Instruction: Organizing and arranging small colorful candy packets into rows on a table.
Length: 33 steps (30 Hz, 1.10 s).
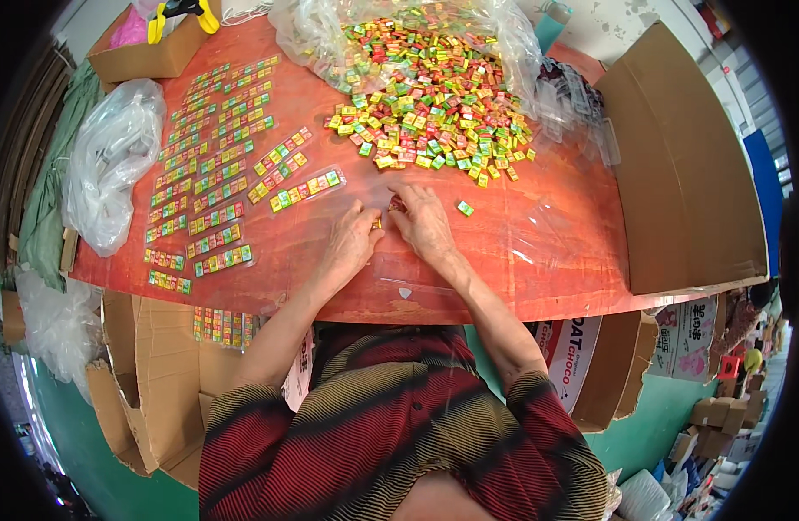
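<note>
Working nearside of the heap (443, 113)

Left hand (351, 240) curls its fingers at a yellow box (377, 223), right hand (424, 227) at a red one (397, 203); whether either pinches, I can't tell; light, square holds should serve best; their long axes are hidden; the filled strip (307, 190), near-left of the heap, slants toward it.

Heaped small packets (443, 113) and cardboard cartons (695, 165) suggest a packing workshop.

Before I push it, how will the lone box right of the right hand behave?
The box likely slides rather than rolls: flat sides, straight edges. Lying flat and low, it probably won't tip. The table looks glossy, so friction may be low.
</note>
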### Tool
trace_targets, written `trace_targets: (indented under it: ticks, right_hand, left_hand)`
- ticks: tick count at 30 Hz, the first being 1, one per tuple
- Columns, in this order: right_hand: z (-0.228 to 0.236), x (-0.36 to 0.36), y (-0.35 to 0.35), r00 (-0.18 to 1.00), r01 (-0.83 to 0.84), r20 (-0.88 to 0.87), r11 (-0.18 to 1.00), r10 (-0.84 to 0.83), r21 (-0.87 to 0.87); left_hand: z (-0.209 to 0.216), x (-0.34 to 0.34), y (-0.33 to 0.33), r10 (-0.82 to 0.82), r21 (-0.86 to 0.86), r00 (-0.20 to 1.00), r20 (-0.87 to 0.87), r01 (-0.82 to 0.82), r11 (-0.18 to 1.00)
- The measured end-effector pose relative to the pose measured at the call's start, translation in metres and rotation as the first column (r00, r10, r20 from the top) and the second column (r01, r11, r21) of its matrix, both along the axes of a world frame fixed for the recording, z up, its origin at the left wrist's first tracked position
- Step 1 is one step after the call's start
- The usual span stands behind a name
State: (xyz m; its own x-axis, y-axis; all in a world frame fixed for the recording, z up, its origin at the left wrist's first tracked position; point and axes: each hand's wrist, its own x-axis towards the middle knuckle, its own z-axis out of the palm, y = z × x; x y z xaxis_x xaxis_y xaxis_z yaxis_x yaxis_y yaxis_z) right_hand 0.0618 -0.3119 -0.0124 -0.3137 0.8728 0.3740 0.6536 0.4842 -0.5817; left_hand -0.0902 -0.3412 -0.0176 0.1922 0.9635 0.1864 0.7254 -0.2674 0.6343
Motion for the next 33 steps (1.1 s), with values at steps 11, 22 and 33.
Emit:
trace_targets:
  ticks: [11, 22, 33]
  right_hand:
    - [-0.001, 0.011, -0.011, 0.982, 0.005, 0.186, 0.994, -0.026, 0.113]
    - [-0.007, 0.044, -0.015, 0.975, 0.029, 0.218, 0.999, -0.036, 0.038]
    - [-0.014, -0.002, 0.03, 0.983, 0.03, 0.176, 0.996, -0.045, 0.089]
  left_hand:
    - [0.003, -0.008, 0.0, -0.026, -0.026, 1.0, 0.016, 0.026, 0.999]
    - [-0.006, 0.007, 0.018, -0.17, -0.027, 0.982, 0.085, 0.173, 0.985]
    - [-0.005, 0.01, 0.004, -0.127, -0.04, 0.979, 0.162, 0.135, 0.99]
